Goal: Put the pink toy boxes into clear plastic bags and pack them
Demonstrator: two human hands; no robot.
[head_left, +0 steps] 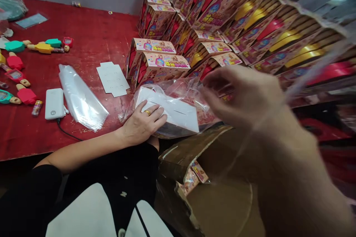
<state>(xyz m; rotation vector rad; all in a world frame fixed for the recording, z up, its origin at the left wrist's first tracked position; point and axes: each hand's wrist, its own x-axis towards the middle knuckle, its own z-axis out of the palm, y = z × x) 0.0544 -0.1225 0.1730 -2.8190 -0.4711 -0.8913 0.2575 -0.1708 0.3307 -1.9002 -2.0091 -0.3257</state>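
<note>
My left hand (144,120), with a gold ring on one finger, presses on a white box (178,113) that lies inside a clear plastic bag (189,88) at the table's front edge. The fingers of this hand lie spread over the box and film. To the right, my right hand (241,94) is raised beside the bag's end, its thumb and fingers curved toward the film. Motion blurs it, and whether the film is between its fingertips cannot be made out.
Stacked printed boxes (167,61) fill the back right. Left on the red table (91,37) lie a flat white card (112,79), clear bags (82,98), a white power bank (54,103) and several colourful toys (26,95). Below stands an open carton (222,203) holding small printed packs.
</note>
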